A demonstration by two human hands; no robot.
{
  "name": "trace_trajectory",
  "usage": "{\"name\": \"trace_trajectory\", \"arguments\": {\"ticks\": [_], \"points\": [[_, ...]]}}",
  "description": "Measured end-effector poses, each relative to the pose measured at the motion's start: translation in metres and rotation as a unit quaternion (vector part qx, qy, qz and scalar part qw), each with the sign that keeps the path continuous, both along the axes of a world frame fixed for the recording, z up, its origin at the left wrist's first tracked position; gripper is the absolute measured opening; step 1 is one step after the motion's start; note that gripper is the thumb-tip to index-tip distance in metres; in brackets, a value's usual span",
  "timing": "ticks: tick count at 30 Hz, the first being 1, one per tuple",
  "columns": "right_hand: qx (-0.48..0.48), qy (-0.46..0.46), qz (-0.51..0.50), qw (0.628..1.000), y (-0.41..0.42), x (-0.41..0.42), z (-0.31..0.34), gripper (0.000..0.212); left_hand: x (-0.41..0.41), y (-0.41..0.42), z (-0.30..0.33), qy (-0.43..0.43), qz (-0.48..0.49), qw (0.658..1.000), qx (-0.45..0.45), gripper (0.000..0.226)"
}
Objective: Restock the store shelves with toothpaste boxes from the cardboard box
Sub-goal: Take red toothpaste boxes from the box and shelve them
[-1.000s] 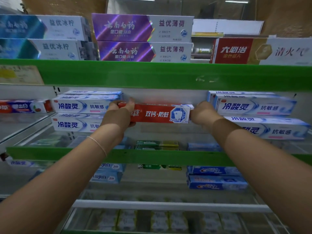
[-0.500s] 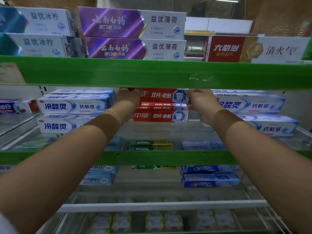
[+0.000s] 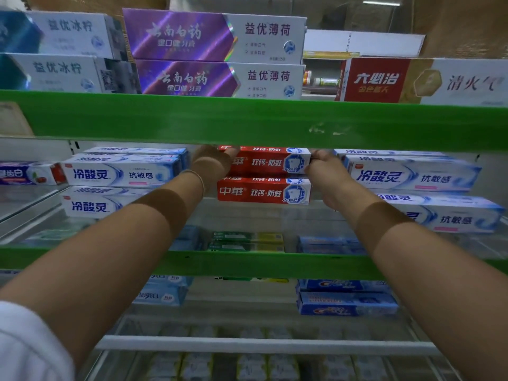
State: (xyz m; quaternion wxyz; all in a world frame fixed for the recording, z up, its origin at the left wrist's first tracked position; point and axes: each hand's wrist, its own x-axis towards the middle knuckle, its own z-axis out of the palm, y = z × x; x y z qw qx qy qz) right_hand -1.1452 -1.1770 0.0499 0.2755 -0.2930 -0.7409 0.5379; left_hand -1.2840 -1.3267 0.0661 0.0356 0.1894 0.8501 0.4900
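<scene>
Between your two hands sits the upper red toothpaste box (image 3: pixel 270 162): your left hand (image 3: pixel 213 163) grips its left end, your right hand (image 3: pixel 324 167) pinches its right end. It rests on a second red box (image 3: pixel 264 192), two in the stack, on the middle shelf (image 3: pixel 247 264). Left of them lie two blue-and-white boxes (image 3: pixel 118 174), stacked; right of them two more (image 3: pixel 412 176). On the top shelf (image 3: pixel 247 122) stand two purple boxes (image 3: pixel 214 37) and one red-and-gold box (image 3: pixel 423 81)
</scene>
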Motion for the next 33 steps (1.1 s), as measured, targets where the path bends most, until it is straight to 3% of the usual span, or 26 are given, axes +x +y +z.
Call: {"name": "trace_trajectory", "arguments": {"ticks": [5, 13, 19, 27, 33], "points": [[-0.007, -0.013, 0.009, 1.000, -0.006, 0.000, -0.002, 0.046, 0.001, 0.002, -0.005, -0.009, 0.013, 1.000, -0.016, 0.047], [0.156, 0.002, 0.000, 0.988, -0.030, 0.021, -0.001, 0.056, 0.016, -0.009, -0.007, 0.058, 0.021, 0.997, -0.055, 0.038], [0.155, 0.011, 0.039, 0.987, -0.058, 0.011, -0.003, 0.048, 0.019, -0.027, -0.018, -0.041, -0.003, 0.991, 0.126, 0.028], [0.186, 0.025, 0.090, 0.978, -0.110, -0.003, 0.000, 0.050, 0.039, -0.096, -0.028, 0.133, -0.051, 0.989, 0.046, 0.034], [0.203, 0.056, 0.091, 0.973, -0.168, -0.030, 0.008, 0.039, 0.041, -0.174, -0.018, 0.205, -0.059, 0.975, 0.063, 0.031]]}}
